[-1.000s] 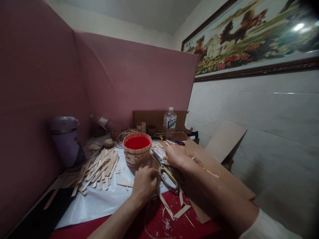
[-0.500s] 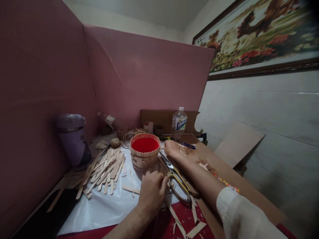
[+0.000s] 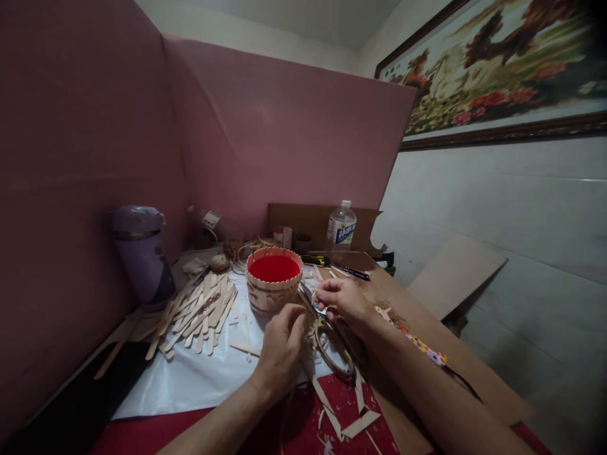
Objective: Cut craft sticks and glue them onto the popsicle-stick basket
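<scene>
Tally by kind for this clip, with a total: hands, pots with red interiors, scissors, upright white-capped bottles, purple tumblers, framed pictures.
Hands: 2 (left hand, right hand)
Red-interior pot: 1
Scissors: 1
Upright white-capped bottle: 1
Purple tumbler: 1
Framed picture: 1
Total: 7

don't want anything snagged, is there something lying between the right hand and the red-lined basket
Yes, the scissors lie there, their blades between the right hand and the basket. Nothing visible stands between the left hand and the basket.
</scene>
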Available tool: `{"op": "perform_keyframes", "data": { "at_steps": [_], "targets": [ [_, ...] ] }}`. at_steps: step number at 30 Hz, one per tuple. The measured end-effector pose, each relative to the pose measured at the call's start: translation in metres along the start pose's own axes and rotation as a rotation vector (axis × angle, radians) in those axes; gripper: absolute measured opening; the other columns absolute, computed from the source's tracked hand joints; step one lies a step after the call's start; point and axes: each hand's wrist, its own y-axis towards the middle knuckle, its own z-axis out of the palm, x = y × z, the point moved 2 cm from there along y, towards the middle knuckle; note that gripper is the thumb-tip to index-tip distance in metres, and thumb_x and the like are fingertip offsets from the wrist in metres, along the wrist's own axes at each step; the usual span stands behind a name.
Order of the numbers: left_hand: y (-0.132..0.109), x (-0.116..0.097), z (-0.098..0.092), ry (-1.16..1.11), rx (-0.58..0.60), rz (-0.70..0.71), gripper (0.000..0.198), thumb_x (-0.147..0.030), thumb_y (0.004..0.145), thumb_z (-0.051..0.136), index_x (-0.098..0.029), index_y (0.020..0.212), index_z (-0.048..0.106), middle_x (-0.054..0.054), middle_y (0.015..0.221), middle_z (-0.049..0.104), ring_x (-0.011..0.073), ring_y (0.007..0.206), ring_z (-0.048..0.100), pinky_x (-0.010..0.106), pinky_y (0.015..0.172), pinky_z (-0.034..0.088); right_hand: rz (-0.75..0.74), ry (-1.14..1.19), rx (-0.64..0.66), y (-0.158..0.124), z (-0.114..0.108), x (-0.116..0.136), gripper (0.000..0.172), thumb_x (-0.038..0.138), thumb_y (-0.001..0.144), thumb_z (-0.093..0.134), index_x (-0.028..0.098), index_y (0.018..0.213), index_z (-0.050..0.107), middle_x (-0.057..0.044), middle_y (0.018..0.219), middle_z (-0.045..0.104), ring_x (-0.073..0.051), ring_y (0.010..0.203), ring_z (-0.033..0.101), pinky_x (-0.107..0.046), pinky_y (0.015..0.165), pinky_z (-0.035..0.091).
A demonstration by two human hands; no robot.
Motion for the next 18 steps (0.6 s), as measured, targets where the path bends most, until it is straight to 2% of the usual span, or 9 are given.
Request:
{"op": "perform_keyframes", "data": {
  "at_steps": [2,3,8,12,18],
  "targets": [
    [-0.001,-0.001,0.002,-0.105,0.022,-0.041,0.022,-0.036,0.083,0.047,-0.018,0.086,0.059,0.004,0.079,0.064,0.0162,0.074,0.056,0.024,0.066,0.040,-0.007,0.167,0.105,-0.014,0.009,-0.004,0.022,0.035,0.063,0.069,0.014,0.065,0.061,0.001,0.051,0.057,-0.009,0.044,0.050,-0.017,0.035,0.038],
    [-0.002,-0.002,0.004,-0.149,0.034,-0.057,0.023,-0.038,0.083,0.048,-0.018,0.085,0.059,0.003,0.077,0.063,0.0154,0.072,0.055,0.023,0.063,0.040,-0.014,0.201,0.116,-0.019,0.012,-0.006,0.022,0.035,0.064,0.069,0.014,0.067,0.061,0.002,0.051,0.056,-0.008,0.042,0.049,-0.016,0.035,0.038],
    [-0.002,0.000,0.006,-0.321,0.020,-0.176,0.027,-0.042,0.077,0.055,-0.016,0.072,0.055,-0.001,0.062,0.055,0.0097,0.055,0.048,0.020,0.052,0.037,-0.069,0.214,0.111,-0.026,0.021,-0.012,0.020,0.035,0.069,0.066,0.015,0.068,0.060,0.005,0.050,0.053,-0.006,0.038,0.044,-0.016,0.034,0.038],
    [0.001,0.002,0.007,-0.450,0.034,-0.279,0.025,-0.038,0.072,0.061,-0.015,0.066,0.054,-0.003,0.054,0.052,0.0076,0.047,0.044,0.018,0.046,0.034,-0.074,0.226,0.135,-0.026,0.021,-0.016,0.025,0.041,0.077,0.057,0.016,0.074,0.060,0.006,0.052,0.052,-0.005,0.035,0.042,-0.017,0.033,0.037],
    [0.003,0.000,0.006,-0.466,0.080,-0.295,0.022,-0.031,0.074,0.056,-0.014,0.061,0.056,-0.001,0.050,0.053,0.0078,0.045,0.043,0.020,0.046,0.034,-0.131,0.154,0.053,-0.028,0.021,-0.016,0.019,0.035,0.072,0.063,0.017,0.066,0.057,0.006,0.050,0.049,-0.006,0.037,0.041,-0.017,0.033,0.036]
  ]
}}
